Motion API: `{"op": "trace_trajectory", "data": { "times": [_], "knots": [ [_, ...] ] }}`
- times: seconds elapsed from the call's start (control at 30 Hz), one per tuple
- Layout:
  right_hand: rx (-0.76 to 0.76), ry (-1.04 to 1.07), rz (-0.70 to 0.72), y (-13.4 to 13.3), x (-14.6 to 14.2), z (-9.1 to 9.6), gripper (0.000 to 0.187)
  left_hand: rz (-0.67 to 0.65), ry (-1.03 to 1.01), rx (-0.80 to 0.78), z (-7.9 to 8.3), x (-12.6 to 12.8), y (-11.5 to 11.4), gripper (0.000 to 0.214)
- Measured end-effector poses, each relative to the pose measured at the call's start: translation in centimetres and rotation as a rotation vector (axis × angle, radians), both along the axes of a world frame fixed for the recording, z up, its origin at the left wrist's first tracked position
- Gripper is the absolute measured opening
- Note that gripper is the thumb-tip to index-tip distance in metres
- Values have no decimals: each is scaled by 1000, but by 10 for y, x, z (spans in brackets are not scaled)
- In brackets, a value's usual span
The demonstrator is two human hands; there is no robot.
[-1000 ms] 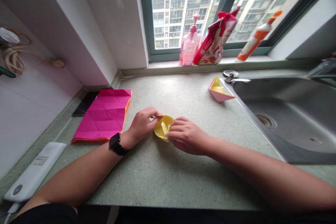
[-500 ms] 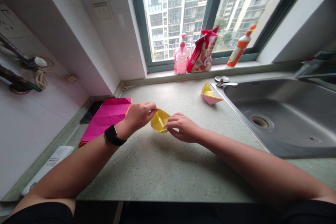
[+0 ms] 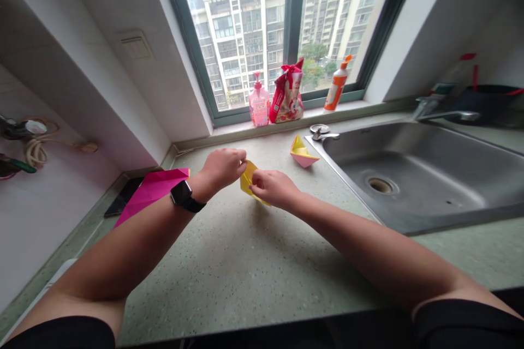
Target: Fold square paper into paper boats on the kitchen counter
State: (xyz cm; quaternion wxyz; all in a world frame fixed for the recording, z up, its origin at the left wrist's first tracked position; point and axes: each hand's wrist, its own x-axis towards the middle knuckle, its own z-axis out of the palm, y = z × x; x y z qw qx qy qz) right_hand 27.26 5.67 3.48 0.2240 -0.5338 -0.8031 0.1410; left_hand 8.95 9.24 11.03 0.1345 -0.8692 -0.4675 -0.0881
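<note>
A folded yellow paper piece is held just above the speckled green countertop between both hands. My left hand, with a black watch on its wrist, pinches the paper's upper left edge. My right hand pinches its right side, fingers closed over the fold. Most of the paper is hidden by my fingers. A finished pink and yellow paper boat sits farther back, near the sink's corner.
A creased magenta sheet lies at the left over a dark phone. A steel sink with a tap fills the right. A pink pump bottle, a red bag and an orange-capped bottle stand on the windowsill.
The view has tilted up and pulled back. Both hands have drawn closer together, flattening the opened yellow paper between them and lifting it slightly away from me.
</note>
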Motion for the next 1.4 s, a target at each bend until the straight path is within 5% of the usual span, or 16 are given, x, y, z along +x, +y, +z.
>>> {"op": "trace_trajectory", "data": {
  "times": [0.23, 0.43, 0.53, 0.67, 0.8, 0.93, 1.17, 1.3, 1.4],
  "knots": [
    [-12, -109, -174, 6, 15, 22, 18, -42, -45, 3, 22, 21, 11, 24],
    [69, -9, -346, 31, 63, 51, 15, -8, -427, 68, 34, 18, 32, 42],
    [111, 76, -415, 41, 104, 72, 11, 42, -589, -1, 19, 20, 51, 38],
    [181, 194, -561, 41, 148, 96, 10, 105, -583, -332, -24, 44, 74, 39],
    [237, 247, -650, 35, 165, 104, 9, 102, -552, -484, -69, 91, 88, 45],
    [250, 261, -635, 30, 164, 106, 10, 119, -524, -701, -94, 141, 103, 49],
    [225, 233, -629, 29, 157, 110, 10, 103, -525, -867, -102, 173, 117, 44],
    [198, 220, -622, 32, 151, 108, 11, 85, -533, -820, -96, 154, 110, 37],
    [204, 241, -580, 36, 144, 100, 10, 91, -532, -744, -85, 116, 95, 35]
  ]
}}
